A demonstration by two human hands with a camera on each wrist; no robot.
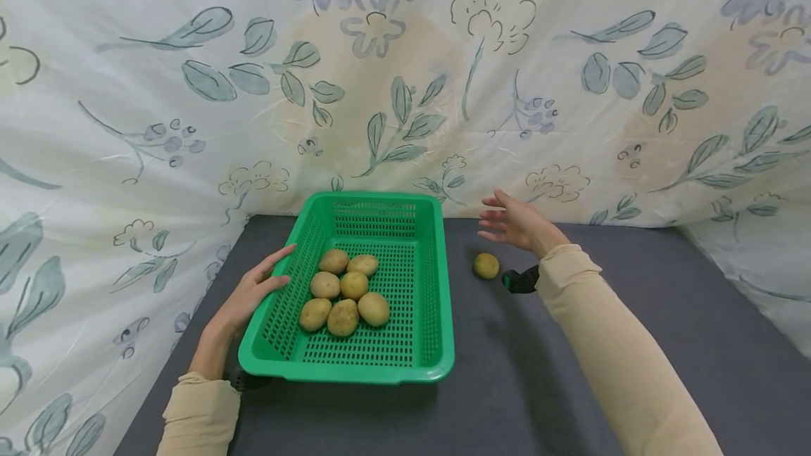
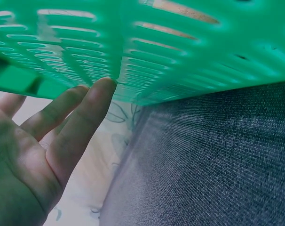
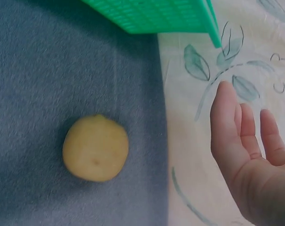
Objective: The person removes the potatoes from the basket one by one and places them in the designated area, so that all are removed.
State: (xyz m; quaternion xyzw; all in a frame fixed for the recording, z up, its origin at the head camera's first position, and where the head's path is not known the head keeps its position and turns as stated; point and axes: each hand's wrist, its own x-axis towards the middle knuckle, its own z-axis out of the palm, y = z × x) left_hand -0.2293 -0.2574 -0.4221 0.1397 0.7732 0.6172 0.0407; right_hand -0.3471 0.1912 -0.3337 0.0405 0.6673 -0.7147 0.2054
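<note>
A green plastic basket (image 1: 405, 374) with slotted walls stands on the dark table, and several potatoes (image 1: 343, 318) lie together in its left half. My left hand (image 1: 247, 301) rests against the basket's left side, fingers extended. In the left wrist view, the fingertips (image 2: 105, 87) meet the slotted green wall from outside. To the right of the basket, a single potato (image 1: 486, 266) lies on the table. My right hand (image 1: 516, 222) is raised just beyond that potato, fingers loosely spread and holding nothing. The right wrist view shows the potato (image 3: 96, 148) apart from the hand (image 3: 255, 160).
The dark grey cloth-covered table (image 1: 684, 329) extends to the right of the basket. White floral fabric (image 1: 405, 90) hangs behind the table and along its left and right sides. A black wrist device (image 1: 521, 280) sits at the right cuff.
</note>
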